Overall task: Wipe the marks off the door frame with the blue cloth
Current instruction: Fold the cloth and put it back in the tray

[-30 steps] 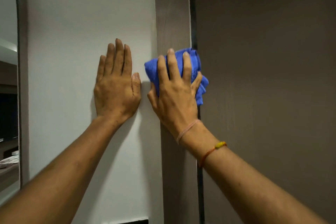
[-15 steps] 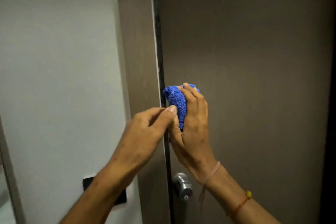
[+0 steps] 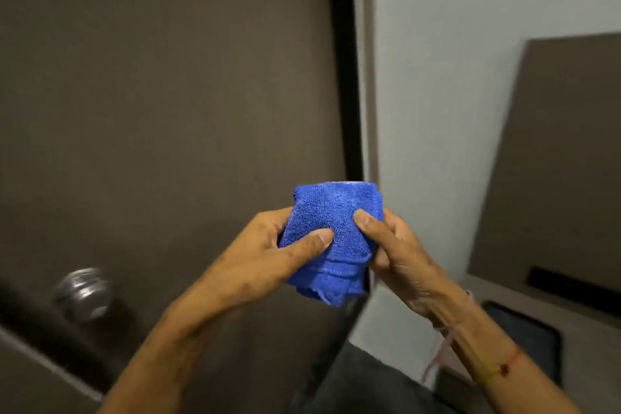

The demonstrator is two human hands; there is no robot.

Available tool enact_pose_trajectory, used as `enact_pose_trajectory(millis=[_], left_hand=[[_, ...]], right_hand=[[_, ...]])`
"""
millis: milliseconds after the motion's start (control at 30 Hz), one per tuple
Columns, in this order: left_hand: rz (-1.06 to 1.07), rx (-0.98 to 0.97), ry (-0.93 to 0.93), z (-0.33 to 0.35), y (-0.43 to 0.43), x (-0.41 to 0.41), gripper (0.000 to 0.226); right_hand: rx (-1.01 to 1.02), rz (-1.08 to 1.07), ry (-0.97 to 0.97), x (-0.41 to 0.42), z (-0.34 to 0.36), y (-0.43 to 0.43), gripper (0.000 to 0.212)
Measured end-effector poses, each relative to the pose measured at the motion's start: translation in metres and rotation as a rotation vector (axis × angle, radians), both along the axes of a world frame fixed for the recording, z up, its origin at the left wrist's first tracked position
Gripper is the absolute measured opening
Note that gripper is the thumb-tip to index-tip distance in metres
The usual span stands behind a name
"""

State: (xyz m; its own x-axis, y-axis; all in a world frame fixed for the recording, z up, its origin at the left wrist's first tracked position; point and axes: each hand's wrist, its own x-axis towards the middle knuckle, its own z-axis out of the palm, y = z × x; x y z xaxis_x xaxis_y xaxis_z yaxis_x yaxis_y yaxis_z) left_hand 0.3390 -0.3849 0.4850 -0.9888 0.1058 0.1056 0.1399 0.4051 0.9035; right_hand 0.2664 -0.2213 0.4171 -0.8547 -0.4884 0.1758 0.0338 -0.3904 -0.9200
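Blue cloth (image 3: 331, 239): held folded into a thick pad in front of the door, at about 6 o'clock from frame centre, clear of every surface.
Left hand (image 3: 265, 262): closed on the cloth's left edge, thumb pressed across its front face at 9 o'clock of the pad.
Right hand (image 3: 391, 252): closed on the right edge, thumb laid on the front at 3 o'clock; remaining fingers are hidden behind the fabric.
Reason for hold: the pad is judged to be being refolded or turned (probably to present a fresh face) before wiping.
Door frame (image 3: 364, 77): a narrow strip at 12 o'clock above the cloth, between dark door (image 3: 168, 94) and pale wall (image 3: 453, 77); no marks can be made out on it.
Door knob (image 3: 84, 292): at 8 o'clock, blurred, untouched.
Step judged: regrip, wiping not in contact.
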Motion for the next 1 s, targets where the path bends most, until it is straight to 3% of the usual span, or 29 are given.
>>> enact_pose_trajectory(millis=[100, 267, 433, 533, 767, 1000], left_hand=[[-0.103, 0.060, -0.124, -0.044, 0.060, -0.047, 0.019], [-0.092, 0.120, -0.296, -0.120, 0.146, -0.131, 0.021], [-0.125, 0.105, -0.614, -0.236, 0.244, -0.225, 0.025], [-0.113, 0.079, -0.736, -0.314, 0.289, -0.271, 0.023], [-0.044, 0.021, -0.869, -0.502, 0.362, -0.327, 0.023], [0.006, -0.149, -0.803, -0.628, 0.411, -0.344, 0.024]], right_hand=[[0.055, -0.183, -0.118, -0.019, -0.047, 0.072, 0.049], [0.210, -0.468, -0.228, -0.063, -0.114, 0.158, 0.041], [0.336, -0.579, -0.418, -0.124, -0.216, 0.248, 0.024], [0.477, -0.577, -0.502, -0.158, -0.282, 0.293, 0.031], [0.749, -0.662, -0.726, -0.209, -0.453, 0.359, 0.056], [0.948, -0.750, -0.840, -0.225, -0.570, 0.387, 0.050]])
